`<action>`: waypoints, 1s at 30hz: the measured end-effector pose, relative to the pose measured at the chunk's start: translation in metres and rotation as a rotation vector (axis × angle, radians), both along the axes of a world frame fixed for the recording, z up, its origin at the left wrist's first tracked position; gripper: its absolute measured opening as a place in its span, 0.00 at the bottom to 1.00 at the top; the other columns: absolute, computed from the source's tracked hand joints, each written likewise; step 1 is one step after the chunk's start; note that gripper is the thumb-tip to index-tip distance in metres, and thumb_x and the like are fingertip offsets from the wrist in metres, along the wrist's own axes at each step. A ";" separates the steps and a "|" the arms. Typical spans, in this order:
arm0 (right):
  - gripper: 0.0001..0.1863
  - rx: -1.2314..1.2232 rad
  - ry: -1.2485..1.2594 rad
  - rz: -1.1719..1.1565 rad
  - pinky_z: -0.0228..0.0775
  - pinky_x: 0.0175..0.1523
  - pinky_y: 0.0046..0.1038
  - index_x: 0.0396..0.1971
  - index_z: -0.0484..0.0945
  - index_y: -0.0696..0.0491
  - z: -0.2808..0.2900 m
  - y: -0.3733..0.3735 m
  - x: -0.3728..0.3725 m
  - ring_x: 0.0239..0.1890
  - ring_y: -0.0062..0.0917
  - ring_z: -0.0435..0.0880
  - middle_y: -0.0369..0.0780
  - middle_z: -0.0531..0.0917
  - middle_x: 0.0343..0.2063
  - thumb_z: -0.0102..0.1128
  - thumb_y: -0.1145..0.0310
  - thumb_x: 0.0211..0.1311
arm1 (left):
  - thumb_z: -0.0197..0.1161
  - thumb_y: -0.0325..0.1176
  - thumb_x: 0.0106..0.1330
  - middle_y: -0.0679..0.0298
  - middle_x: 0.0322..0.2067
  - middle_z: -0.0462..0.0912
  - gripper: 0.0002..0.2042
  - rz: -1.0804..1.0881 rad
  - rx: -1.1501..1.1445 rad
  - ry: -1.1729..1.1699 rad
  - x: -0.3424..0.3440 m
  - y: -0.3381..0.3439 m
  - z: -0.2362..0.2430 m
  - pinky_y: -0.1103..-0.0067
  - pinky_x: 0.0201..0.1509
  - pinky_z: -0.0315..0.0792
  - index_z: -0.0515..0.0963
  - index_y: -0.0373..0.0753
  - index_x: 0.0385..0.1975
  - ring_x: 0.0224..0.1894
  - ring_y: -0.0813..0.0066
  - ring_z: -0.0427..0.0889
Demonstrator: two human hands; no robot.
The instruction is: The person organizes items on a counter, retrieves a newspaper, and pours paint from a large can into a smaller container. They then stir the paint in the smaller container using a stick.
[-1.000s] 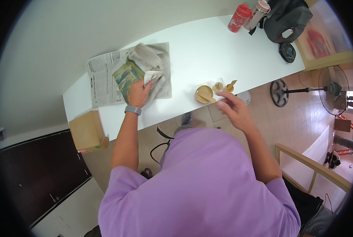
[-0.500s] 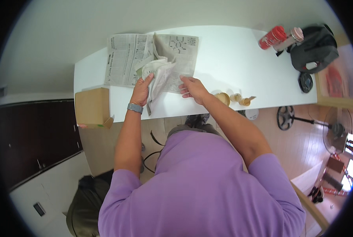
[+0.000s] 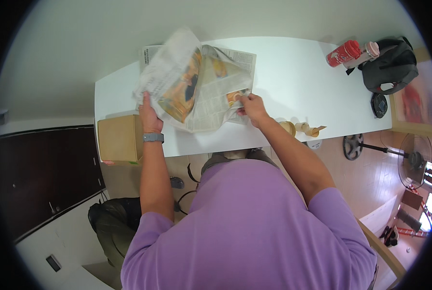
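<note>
A creased newspaper sheet (image 3: pixel 211 104) with orange colour pictures spreads between my two hands, its upper left part raised and blurred by motion. My left hand (image 3: pixel 149 117), with a grey watch on the wrist, grips the sheet's left edge. At the right edge my right hand (image 3: pixel 253 109) pinches it between thumb and fingers. Beneath lies another newspaper (image 3: pixel 246 58), flat on the white table (image 3: pixel 293 72) and mostly covered by the raised sheet.
A brown cardboard box (image 3: pixel 119 139) stands at the table's left front corner. Several small tan containers (image 3: pixel 300 127) sit beside my right forearm. A red tumbler (image 3: pixel 343 53), a pink-lidded bottle (image 3: pixel 366 54) and a dark backpack (image 3: pixel 389 67) occupy the far right. A fan (image 3: pixel 413 159) stands beyond.
The bunched newspaper sheet has been spread open. My left hand has moved left with its edge, and my right hand, formerly empty, has taken hold of the right edge.
</note>
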State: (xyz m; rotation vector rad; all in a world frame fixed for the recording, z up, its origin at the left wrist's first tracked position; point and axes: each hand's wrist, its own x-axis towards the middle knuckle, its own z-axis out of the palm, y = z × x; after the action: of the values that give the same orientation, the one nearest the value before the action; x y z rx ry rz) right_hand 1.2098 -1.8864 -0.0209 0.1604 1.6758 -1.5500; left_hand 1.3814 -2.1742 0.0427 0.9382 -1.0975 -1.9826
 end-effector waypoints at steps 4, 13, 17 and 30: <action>0.20 0.386 0.175 -0.075 0.80 0.38 0.34 0.40 0.82 0.62 -0.006 -0.002 -0.001 0.32 0.35 0.86 0.46 0.85 0.29 0.67 0.58 0.60 | 0.59 0.35 0.74 0.55 0.56 0.79 0.21 0.183 0.078 -0.140 0.015 -0.048 -0.047 0.70 0.54 0.78 0.70 0.30 0.61 0.52 0.67 0.82; 0.45 0.865 0.554 -0.122 0.70 0.61 0.47 0.66 0.61 0.62 -0.002 -0.024 0.028 0.58 0.50 0.74 0.58 0.73 0.55 0.69 0.54 0.53 | 0.62 0.25 0.63 0.44 0.57 0.77 0.29 0.271 -0.964 -0.937 0.012 -0.076 -0.083 0.64 0.67 0.67 0.64 0.32 0.67 0.60 0.48 0.75; 0.52 0.933 0.514 -0.097 0.68 0.63 0.47 0.73 0.49 0.58 0.007 -0.039 0.021 0.62 0.53 0.69 0.58 0.69 0.59 0.67 0.57 0.53 | 0.62 0.36 0.63 0.43 0.62 0.72 0.34 -0.071 -1.339 -1.257 -0.002 -0.092 -0.050 0.62 0.70 0.62 0.61 0.35 0.70 0.67 0.46 0.68; 0.30 0.992 0.510 -0.009 0.72 0.60 0.46 0.58 0.72 0.57 0.004 -0.045 -0.026 0.58 0.46 0.76 0.52 0.76 0.54 0.62 0.54 0.61 | 0.73 0.61 0.50 0.47 0.57 0.79 0.50 -0.331 -0.844 -1.429 -0.044 -0.138 -0.069 0.60 0.65 0.68 0.64 0.34 0.68 0.62 0.44 0.73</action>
State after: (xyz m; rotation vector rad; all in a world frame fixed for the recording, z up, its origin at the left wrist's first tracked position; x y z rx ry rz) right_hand 1.1839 -1.9316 -0.0167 0.2931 2.7343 -0.6486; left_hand 1.3371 -2.3123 -0.0264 1.6921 -2.6384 -0.5377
